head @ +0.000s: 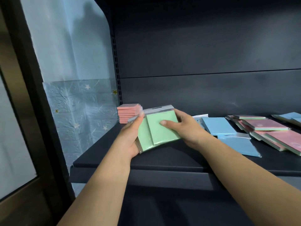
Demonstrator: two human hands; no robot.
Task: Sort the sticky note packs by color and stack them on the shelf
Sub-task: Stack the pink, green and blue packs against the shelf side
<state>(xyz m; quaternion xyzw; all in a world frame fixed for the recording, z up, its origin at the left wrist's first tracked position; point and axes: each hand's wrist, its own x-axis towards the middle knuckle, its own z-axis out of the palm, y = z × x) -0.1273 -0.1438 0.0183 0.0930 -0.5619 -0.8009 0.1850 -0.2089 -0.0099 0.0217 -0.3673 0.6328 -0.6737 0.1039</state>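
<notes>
Both hands hold green sticky note packs [160, 132] in clear wrap just above the dark shelf [104, 154]. My left hand [130, 136] grips them from the left and below, thumb at the top edge. My right hand [184, 126] grips the right side with the thumb laid across the top pack. Behind them, at the shelf's back left corner, stands a neat stack of pink packs [128, 114]. To the right lie blue packs [218, 126] and a loose pile of pink packs [276, 136].
The shelf's dark back panel [203, 54] rises behind everything. A slotted upright [116, 62] marks the left end, with a pale blue star-patterned wall covering [73, 103] beyond it. More blue packs [291, 116] lie at the far right.
</notes>
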